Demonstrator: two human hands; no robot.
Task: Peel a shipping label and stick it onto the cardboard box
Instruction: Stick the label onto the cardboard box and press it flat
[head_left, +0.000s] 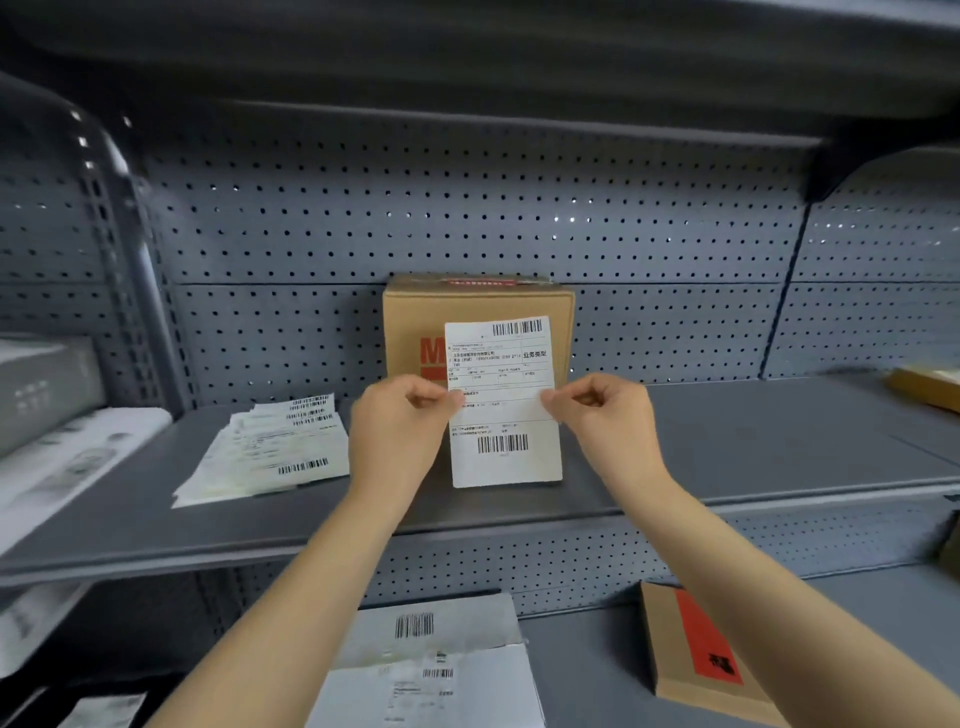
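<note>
My left hand (402, 415) and right hand (605, 410) pinched the shipping label's (504, 400) side edges. It hung before the cardboard box (415, 317); bare shelf (753, 441) lay rightward.

Both my forearms were bare from wrist up to the bottom frame edge, no sleeves in view. My left hand (400, 415) had no glove, no ring, no watch or band at the wrist. My right hand (605, 415) was the same: ungloved, no jewellery, wrist plain. Fingers (558, 401) looked slim; nails too blurred to tell length or polish. No tattoos or marks that I could make out on either arm. Upper arms and clothing were out of frame.
</note>
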